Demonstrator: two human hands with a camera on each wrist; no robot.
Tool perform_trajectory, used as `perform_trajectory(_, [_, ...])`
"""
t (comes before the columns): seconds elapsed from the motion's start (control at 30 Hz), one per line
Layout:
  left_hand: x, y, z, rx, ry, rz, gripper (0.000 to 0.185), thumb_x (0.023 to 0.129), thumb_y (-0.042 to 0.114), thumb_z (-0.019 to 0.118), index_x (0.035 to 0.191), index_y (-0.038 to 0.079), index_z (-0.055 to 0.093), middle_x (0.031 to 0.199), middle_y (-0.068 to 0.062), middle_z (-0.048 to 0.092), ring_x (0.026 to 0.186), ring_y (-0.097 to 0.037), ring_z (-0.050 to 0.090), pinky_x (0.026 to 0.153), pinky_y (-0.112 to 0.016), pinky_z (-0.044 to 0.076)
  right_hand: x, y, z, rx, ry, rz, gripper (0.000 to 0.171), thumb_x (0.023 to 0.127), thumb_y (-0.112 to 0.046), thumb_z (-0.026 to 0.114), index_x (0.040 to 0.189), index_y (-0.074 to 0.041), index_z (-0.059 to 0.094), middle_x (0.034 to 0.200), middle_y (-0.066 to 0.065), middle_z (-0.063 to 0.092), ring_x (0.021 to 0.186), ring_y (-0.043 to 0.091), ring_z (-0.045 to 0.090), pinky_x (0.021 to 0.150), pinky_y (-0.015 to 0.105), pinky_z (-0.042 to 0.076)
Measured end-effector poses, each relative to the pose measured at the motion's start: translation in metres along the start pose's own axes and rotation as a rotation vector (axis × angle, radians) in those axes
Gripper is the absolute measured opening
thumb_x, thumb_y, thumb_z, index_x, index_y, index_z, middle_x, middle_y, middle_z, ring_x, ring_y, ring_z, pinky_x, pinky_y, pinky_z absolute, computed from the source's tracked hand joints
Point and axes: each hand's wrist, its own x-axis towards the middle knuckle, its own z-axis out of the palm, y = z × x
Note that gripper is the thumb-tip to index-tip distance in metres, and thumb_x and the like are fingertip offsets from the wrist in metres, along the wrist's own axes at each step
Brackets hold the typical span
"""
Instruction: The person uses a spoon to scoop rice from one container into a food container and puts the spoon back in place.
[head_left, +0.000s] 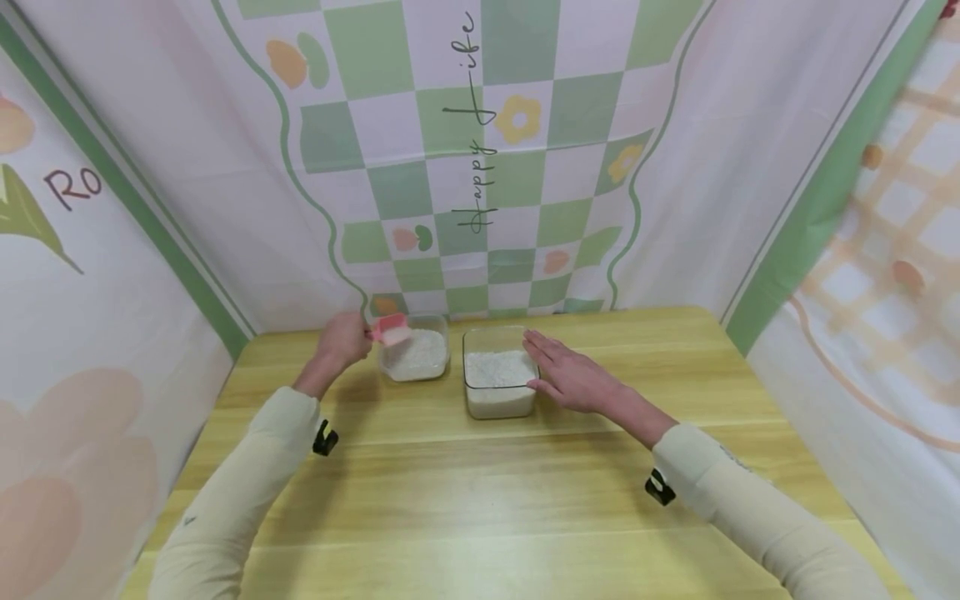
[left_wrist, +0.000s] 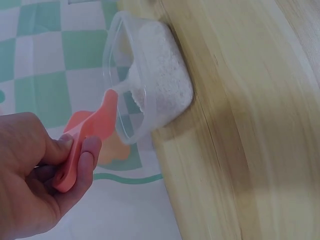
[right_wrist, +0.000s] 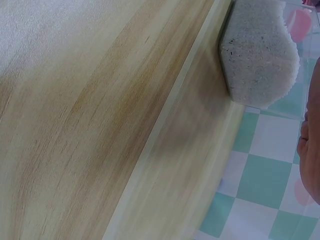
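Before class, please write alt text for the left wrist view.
A left hand grips a coral plastic scoop at the open mouth of a clear, boxy plastic tub partly filled with white grains, on a pale wooden table.

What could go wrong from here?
1. The pink scoop in the left hand is tipped near the left tub's rim; white grains could spill onto the table.
2. The right hand is at the right box's side; a nudge might slide it into the tub.
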Motion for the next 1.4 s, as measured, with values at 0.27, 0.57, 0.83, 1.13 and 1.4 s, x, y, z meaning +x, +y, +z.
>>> perform_trajectory(0.27, [0.002, 0.005, 0.003, 0.104, 0.046, 0.06, 0.022, 0.083, -0.003, 0.061, 0.099, -0.002, 0.076, 0.098, -0.018, 0.075, 0.083, -0.028, 0.069, 0.072, -0.035, 0.058, 0.0, 0.0, 0.0, -0.005, 0.001, -0.007, 0.069, 0.104, -0.037, 0.048, 0.153, 0.007, 0.026, 0.163, 0.024, 0.022, 0.152, 0.035, 0.024, 0.122, 0.049, 0.028])
perform_trajectory(0.57, [0.0, 0.013, 0.006, 0.165, 0.074, 0.096, 0.015, 0.08, -0.006, 0.064, 0.09, -0.001, 0.073, 0.089, -0.014, 0.074, 0.077, -0.027, 0.069, 0.07, -0.035, 0.059, 0.001, 0.0, 0.0, -0.005, 0.002, -0.01, 0.07, 0.105, -0.038, 0.047, 0.153, 0.007, 0.025, 0.163, 0.023, 0.022, 0.151, 0.035, 0.025, 0.121, 0.049, 0.029])
perform_trajectory(0.83, [-0.006, 0.02, 0.01, 0.352, 0.105, 0.181, 0.011, 0.078, -0.007, 0.062, 0.083, 0.002, 0.068, 0.076, -0.011, 0.068, 0.066, -0.023, 0.062, 0.055, -0.03, 0.054, 0.001, 0.001, 0.001, -0.007, 0.014, -0.017, 0.07, 0.105, -0.039, 0.046, 0.153, 0.007, 0.026, 0.163, 0.023, 0.023, 0.151, 0.035, 0.025, 0.121, 0.049, 0.029])
perform_trajectory(1.13, [-0.011, 0.026, 0.012, 0.429, 0.147, 0.209, 0.011, 0.08, -0.005, 0.061, 0.084, 0.003, 0.069, 0.069, -0.009, 0.065, 0.059, -0.021, 0.06, 0.05, -0.031, 0.052, 0.001, 0.002, 0.002, -0.012, 0.015, -0.019, 0.069, 0.105, -0.038, 0.047, 0.153, 0.007, 0.026, 0.162, 0.024, 0.024, 0.151, 0.036, 0.025, 0.121, 0.048, 0.029])
perform_trajectory(1.4, [-0.018, 0.039, -0.004, 0.217, 0.229, 0.258, 0.015, 0.082, -0.003, 0.062, 0.071, 0.004, 0.07, 0.067, -0.008, 0.067, 0.061, -0.022, 0.059, 0.058, -0.037, 0.053, 0.001, 0.004, 0.003, -0.018, 0.02, -0.018, 0.069, 0.105, -0.04, 0.045, 0.153, 0.006, 0.027, 0.163, 0.023, 0.024, 0.151, 0.036, 0.026, 0.12, 0.049, 0.031])
